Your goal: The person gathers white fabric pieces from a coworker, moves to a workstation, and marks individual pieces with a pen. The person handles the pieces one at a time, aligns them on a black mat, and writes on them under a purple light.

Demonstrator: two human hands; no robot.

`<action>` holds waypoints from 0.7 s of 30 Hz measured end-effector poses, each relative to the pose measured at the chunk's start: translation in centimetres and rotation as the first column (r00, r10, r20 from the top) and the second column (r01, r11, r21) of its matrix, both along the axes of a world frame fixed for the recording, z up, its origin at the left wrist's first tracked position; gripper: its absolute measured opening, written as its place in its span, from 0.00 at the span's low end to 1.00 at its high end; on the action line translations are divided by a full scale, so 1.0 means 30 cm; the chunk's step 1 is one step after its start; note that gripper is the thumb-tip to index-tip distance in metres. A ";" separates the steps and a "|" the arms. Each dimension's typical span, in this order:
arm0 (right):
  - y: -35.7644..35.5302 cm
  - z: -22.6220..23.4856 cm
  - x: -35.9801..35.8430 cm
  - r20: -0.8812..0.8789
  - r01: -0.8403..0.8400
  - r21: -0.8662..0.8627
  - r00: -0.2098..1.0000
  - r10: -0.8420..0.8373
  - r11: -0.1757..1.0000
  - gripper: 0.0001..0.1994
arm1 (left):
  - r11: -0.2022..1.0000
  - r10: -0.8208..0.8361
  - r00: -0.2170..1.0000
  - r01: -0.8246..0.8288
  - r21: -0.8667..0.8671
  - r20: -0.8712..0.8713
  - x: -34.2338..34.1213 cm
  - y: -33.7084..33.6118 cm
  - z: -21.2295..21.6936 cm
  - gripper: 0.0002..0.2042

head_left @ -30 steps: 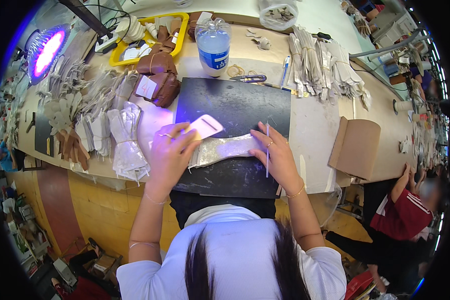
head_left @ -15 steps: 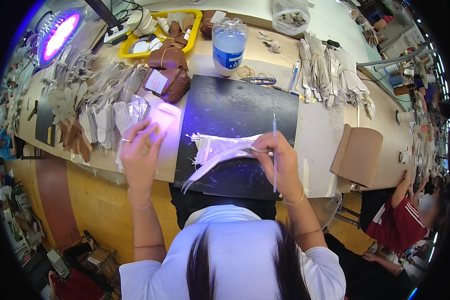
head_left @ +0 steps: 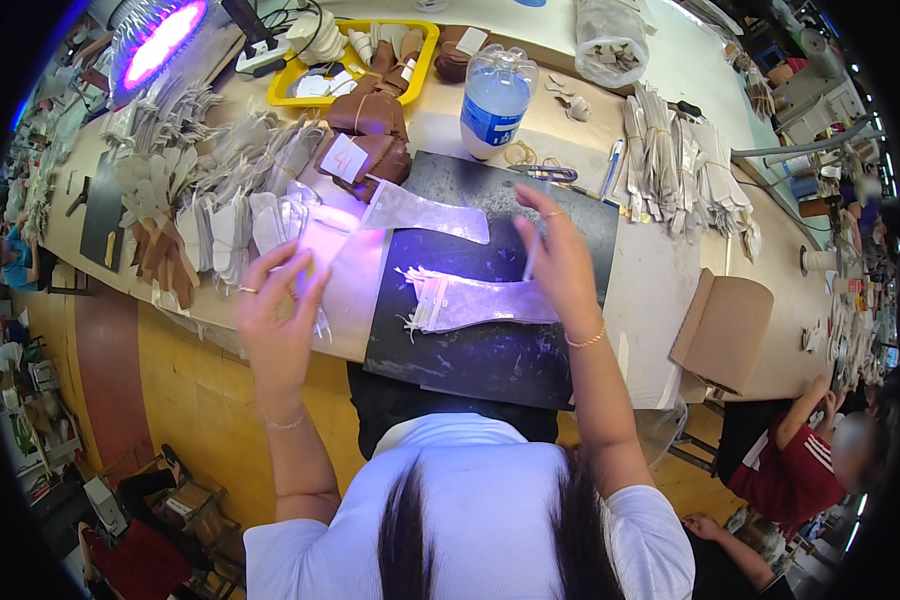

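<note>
My left hand (head_left: 278, 305) is raised left of the black mat (head_left: 460, 365), its fingers pinched together; what they hold, if anything, I cannot make out. My right hand (head_left: 560, 258) hovers over the mat's right side with a thin pale stick (head_left: 533, 258), like a pen refill, between its fingers. Beneath it lies a stack of flat pale pieces (head_left: 480, 303), waisted in shape, with ragged strips at the left end. One similar loose piece (head_left: 425, 215) rests across the mat's upper left edge, by a brightly lit pink-white pad (head_left: 328, 235).
A glowing purple lamp (head_left: 160, 45) stands upper left. Brown bundles (head_left: 370, 150), a yellow tray (head_left: 425, 65) and a water bottle (head_left: 495, 105) line the back. Scissors (head_left: 550, 173) lie behind the mat. Pale strip bundles (head_left: 685, 160) and a cardboard roll (head_left: 722, 330) are right.
The loose pale piece left my right hand and now lies at the mat's upper left. My right hand moved up, still with the thin stick. The whole view shifted slightly.
</note>
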State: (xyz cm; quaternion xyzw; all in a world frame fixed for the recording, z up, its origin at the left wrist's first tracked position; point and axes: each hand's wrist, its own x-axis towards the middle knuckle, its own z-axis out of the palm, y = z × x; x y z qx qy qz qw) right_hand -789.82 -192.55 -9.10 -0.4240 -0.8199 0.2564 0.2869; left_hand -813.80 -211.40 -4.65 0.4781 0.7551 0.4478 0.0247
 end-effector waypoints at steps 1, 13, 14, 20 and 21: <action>-0.007 0.014 0.023 -0.054 0.017 -0.104 0.998 -0.023 0.994 0.15 | 0.999 -0.032 0.999 0.032 -0.007 0.009 0.012 0.006 -0.008 0.13; -0.021 0.049 -0.050 -0.207 -0.220 -0.239 0.963 0.172 0.946 0.12 | 0.968 -0.196 0.942 0.231 -0.103 0.273 -0.042 0.147 -0.217 0.13; -0.030 0.055 -0.071 -0.249 -0.217 -0.284 0.957 0.147 0.934 0.11 | 0.967 -0.217 0.961 0.235 -0.094 0.174 -0.038 0.142 -0.225 0.13; -0.041 0.049 -0.169 -0.397 -0.307 -0.222 0.895 0.201 0.926 0.10 | 0.958 -0.284 0.954 0.280 -0.059 -0.094 0.019 0.098 -0.210 0.13; -0.040 0.052 -0.189 -0.409 -0.330 -0.181 0.882 0.234 0.927 0.10 | 0.962 -0.272 0.958 0.269 -0.048 -0.088 0.022 0.099 -0.205 0.13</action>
